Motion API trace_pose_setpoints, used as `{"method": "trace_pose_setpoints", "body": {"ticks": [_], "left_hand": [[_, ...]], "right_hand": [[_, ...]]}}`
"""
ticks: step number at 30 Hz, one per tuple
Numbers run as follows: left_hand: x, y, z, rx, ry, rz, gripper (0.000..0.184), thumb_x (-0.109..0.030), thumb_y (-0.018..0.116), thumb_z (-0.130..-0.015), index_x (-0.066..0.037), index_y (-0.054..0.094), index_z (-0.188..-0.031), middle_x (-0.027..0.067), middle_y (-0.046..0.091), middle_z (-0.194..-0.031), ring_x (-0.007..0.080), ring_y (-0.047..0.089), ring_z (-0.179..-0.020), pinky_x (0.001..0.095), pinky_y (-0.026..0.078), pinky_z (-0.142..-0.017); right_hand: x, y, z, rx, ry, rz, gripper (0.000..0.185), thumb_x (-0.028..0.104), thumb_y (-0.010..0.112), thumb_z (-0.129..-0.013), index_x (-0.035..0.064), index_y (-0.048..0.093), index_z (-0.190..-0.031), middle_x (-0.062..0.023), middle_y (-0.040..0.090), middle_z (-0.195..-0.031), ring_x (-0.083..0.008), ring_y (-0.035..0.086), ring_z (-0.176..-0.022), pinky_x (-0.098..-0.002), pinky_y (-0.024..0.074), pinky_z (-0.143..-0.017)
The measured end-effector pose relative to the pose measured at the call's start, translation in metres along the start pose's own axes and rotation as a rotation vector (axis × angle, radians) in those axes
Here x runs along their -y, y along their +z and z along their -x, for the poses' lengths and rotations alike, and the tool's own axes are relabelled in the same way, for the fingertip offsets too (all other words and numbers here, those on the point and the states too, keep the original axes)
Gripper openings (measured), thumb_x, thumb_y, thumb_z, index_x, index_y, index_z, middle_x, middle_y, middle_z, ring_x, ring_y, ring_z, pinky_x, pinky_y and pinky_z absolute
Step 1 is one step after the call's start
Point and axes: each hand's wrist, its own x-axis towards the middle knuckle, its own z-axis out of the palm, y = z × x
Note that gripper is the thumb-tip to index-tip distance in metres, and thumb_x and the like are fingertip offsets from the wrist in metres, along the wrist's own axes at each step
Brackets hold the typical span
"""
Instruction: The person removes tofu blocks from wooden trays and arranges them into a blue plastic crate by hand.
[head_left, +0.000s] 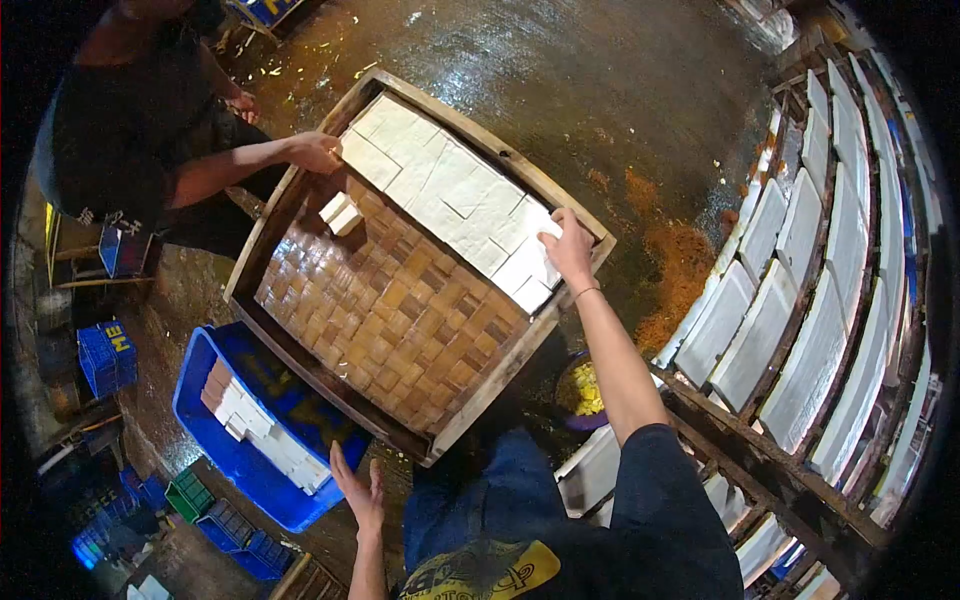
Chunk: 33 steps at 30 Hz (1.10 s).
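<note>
A wooden-framed tray (520, 345) with a woven bamboo bottom stands before me. White tofu blocks (445, 180) lie packed along its far side, and two loose tofu pieces (341, 214) rest near its left end. My right hand (570, 248) is closed around the tofu at the right end of the row, fingers by the frame. My left hand (360, 492) is open and holds nothing, fingers spread near a blue crate (200, 375). Inside that crate, more white tofu blocks (262, 432) sit in rows. A co-worker's hand (316, 152) touches the left end of the packed row.
The co-worker (130, 130) stands at the left. Racks of long white slabs (800, 320) fill the right. A container of yellow pieces (582, 390) is near my right arm. Another blue crate (106, 358) and a green crate (190, 495) stand on the wet floor (480, 60).
</note>
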Motion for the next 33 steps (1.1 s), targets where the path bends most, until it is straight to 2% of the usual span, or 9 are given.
{"method": "trace_pose_setpoints", "body": {"ticks": [5, 8, 12, 16, 19, 24, 27, 29, 33], "left_hand": [[-0.01, 0.009, -0.012, -0.002, -0.035, 0.04, 0.071, -0.016, 0.067, -0.086, -0.002, 0.03, -0.145, 0.019, 0.034, -0.147, 0.0361, 0.03, -0.137, 0.0416, 0.023, -0.113], [-0.013, 0.01, -0.017, 0.005, -0.049, 0.111, 0.07, -0.014, 0.067, -0.085, -0.002, 0.031, -0.144, 0.0191, 0.035, -0.146, 0.036, 0.031, -0.136, 0.0414, 0.024, -0.113], [-0.036, 0.012, -0.021, 0.064, -0.068, 0.194, 0.069, -0.014, 0.066, -0.086, -0.003, 0.032, -0.144, 0.0202, 0.035, -0.145, 0.0357, 0.033, -0.135, 0.0407, 0.026, -0.111], [-0.07, 0.011, -0.035, 0.106, -0.081, 0.256, 0.067, -0.018, 0.065, -0.087, -0.002, 0.033, -0.143, 0.0206, 0.037, -0.143, 0.0356, 0.034, -0.134, 0.0403, 0.027, -0.111], [-0.082, 0.013, -0.042, 0.148, -0.106, 0.252, 0.066, -0.02, 0.064, -0.087, -0.002, 0.033, -0.143, 0.0207, 0.038, -0.141, 0.0357, 0.035, -0.133, 0.0412, 0.027, -0.111], [-0.083, 0.038, -0.052, 0.22, -0.006, 0.417, 0.065, -0.018, 0.063, -0.087, -0.004, 0.033, -0.143, 0.0222, 0.039, -0.139, 0.0363, 0.04, -0.129, 0.0439, 0.035, -0.105], [-0.106, 0.042, -0.06, 0.244, 0.007, 0.393, 0.064, -0.017, 0.064, -0.087, -0.005, 0.035, -0.143, 0.0224, 0.04, -0.138, 0.0359, 0.043, -0.127, 0.0431, 0.04, -0.102], [-0.105, 0.053, -0.065, 0.214, 0.08, 0.38, 0.066, -0.016, 0.065, -0.086, -0.004, 0.035, -0.143, 0.0216, 0.042, -0.136, 0.0344, 0.045, -0.125, 0.0423, 0.041, -0.1], [-0.133, 0.072, -0.082, 0.244, 0.113, 0.459, 0.068, -0.014, 0.066, -0.086, -0.005, 0.033, -0.144, 0.0197, 0.044, -0.135, 0.0304, 0.048, -0.122, 0.0395, 0.043, -0.097]], "right_hand": [[0.015, -0.017, 0.022, 0.279, -0.123, 0.272, 0.05, 0.029, 0.07, -0.081, 0.006, 0.052, -0.122, -0.0177, 0.06, -0.121, -0.0314, 0.053, -0.115, -0.059, 0.0218, -0.104], [0.003, 0.021, 0.043, -0.136, -0.358, 0.493, 0.059, 0.04, 0.066, -0.083, -0.0026, 0.05, -0.121, -0.0222, 0.049, -0.131, -0.0341, 0.047, -0.122, -0.0607, 0.0102, -0.112], [0.034, -0.001, 0.048, 0.347, -0.098, 0.308, 0.057, 0.036, 0.066, -0.082, -0.0023, 0.048, -0.12, -0.0244, 0.049, -0.129, -0.0356, 0.04, -0.131, -0.0607, 0.0123, -0.112], [0.018, 0.013, 0.045, 0.076, -0.142, 0.373, 0.067, 0.039, 0.063, -0.084, -0.0048, 0.044, -0.13, -0.0269, 0.038, -0.143, -0.0369, 0.031, -0.138, -0.0609, 0.0088, -0.113], [0.013, 0.018, 0.044, 0.199, -0.106, 0.403, 0.071, 0.041, 0.061, -0.084, -0.0047, 0.04, -0.135, -0.0269, 0.029, -0.149, -0.0382, 0.023, -0.142, -0.0609, 0.0074, -0.113], [0.027, 0.012, 0.053, 0.221, -0.076, 0.265, 0.056, 0.032, 0.066, -0.08, -0.0011, 0.05, -0.123, -0.0194, 0.062, -0.113, -0.0327, 0.06, -0.108, -0.0592, 0.016, -0.111], [0.037, -0.005, 0.049, 0.159, 0.023, -0.105, 0.059, 0.033, 0.068, -0.079, -0.0013, 0.05, -0.124, -0.0196, 0.064, -0.111, -0.0321, 0.062, -0.106, -0.059, 0.0203, -0.109], [0.037, -0.006, 0.047, 0.305, 0.009, -0.191, 0.06, 0.033, 0.072, -0.077, 0.0005, 0.052, -0.123, -0.0243, 0.053, -0.13, -0.0349, 0.049, -0.124, -0.0661, 0.0177, -0.107], [0.032, 0.029, 0.076, 0.383, -0.096, 0.415, 0.083, 0.055, 0.058, -0.084, -0.002, 0.037, -0.14, -0.0267, 0.022, -0.152, -0.0369, 0.011, -0.145, -0.0666, 0.0033, -0.11]]}}
